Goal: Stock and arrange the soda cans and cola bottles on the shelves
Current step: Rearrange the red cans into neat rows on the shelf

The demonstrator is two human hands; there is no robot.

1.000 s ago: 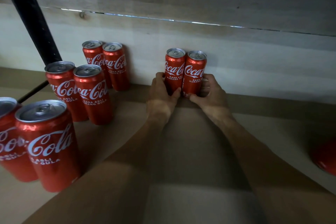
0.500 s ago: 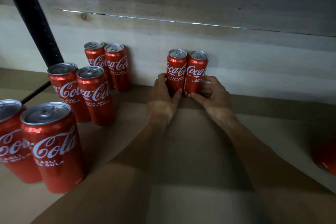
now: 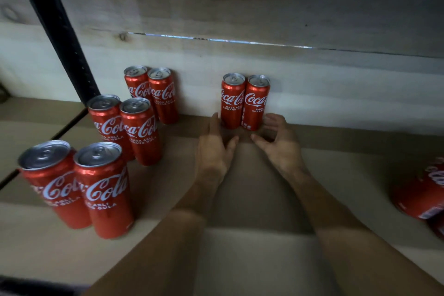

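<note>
Two red Coca-Cola cans, the left and the right, stand upright side by side against the pale back wall of the shelf. My left hand lies just in front and left of them, its straight fingers beside the left can's base, holding nothing. To the right of the pair, my right hand hovers with loosely curled fingers, a little apart from the right can.
Three more pairs of cans stand to the left: a back pair, a middle pair and a near pair. A black upright post rises at the left. Another red can shows at the right edge.
Both hands have let go of the two cans and drawn back slightly. The cans stay standing at the back wall.
</note>
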